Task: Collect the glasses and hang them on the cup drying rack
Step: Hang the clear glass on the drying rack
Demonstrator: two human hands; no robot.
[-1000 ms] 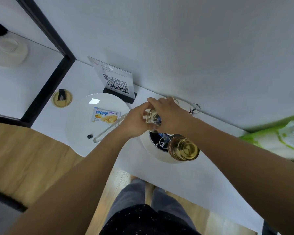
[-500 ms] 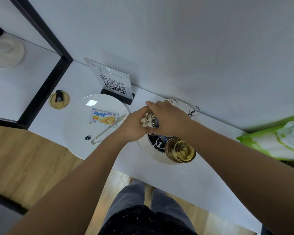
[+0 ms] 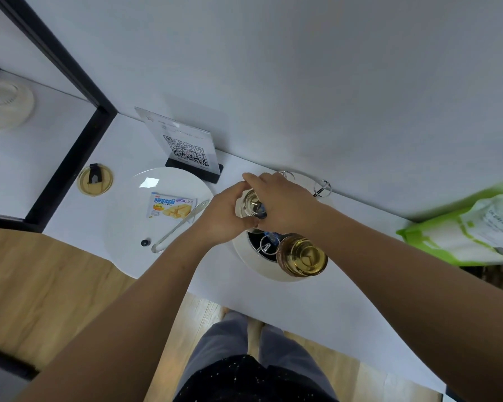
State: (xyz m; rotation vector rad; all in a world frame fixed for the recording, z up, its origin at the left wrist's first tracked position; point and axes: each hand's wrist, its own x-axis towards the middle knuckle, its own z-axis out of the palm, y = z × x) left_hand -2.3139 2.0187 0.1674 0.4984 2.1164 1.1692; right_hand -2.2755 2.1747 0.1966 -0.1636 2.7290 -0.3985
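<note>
Where wall (image 3: 302, 68) meets table (image 3: 273, 300), hands hold glass (image 3: 251, 203).

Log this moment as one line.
both hands on clear glass | over rack | amber glass already hung

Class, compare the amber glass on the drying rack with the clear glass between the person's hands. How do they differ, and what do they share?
The amber glass is golden-brown; the clear glass has no tint. The amber glass hangs on the cup drying rack with no hand on it; the clear glass is in the grip of the left hand and right hand. The amber glass is in full view; the clear glass is partly covered. Both show their bases to the camera.
</note>
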